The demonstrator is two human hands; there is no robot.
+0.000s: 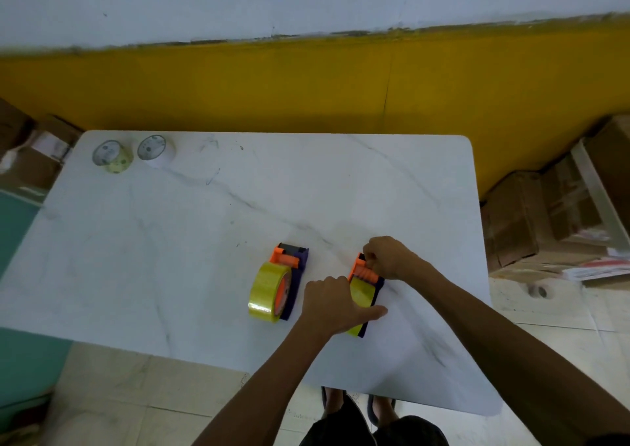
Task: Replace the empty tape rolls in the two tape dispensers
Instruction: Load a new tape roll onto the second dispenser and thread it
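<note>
Now the work is at the right dispenser (366, 287), which lies on its side near the front of the white table (204, 241). It has a purple body, an orange top part and a yellow tape roll (360, 296) already on it. The left hand (335, 304) lies over this roll with curled fingers and the thumb stretched to the right, so it holds the roll and the body down. The right hand (387, 258) is at the orange head of the dispenser, and its fingers seem to pinch something small there; I judge it is the tape end being pulled to the cutter, but this is too small to see well.

Just beside it, to the left, the second dispenser (284, 283) rests alone with its own full yellow roll (267, 292), no hand on it.

I think such a dispenser is light and stiff plastic, and it slides easily on the smooth table, so one hand must keep it still. The tape itself is thin and sticky, and it is better to take it only by the free end. The cutter at the head probably has sharp teeth, so fingers should stay on the orange part.

Well apart, at the far left corner, two other rolls (133, 152) stand, probably the empty ones. Cardboard boxes (545, 213) are on the floor at the right.
</note>
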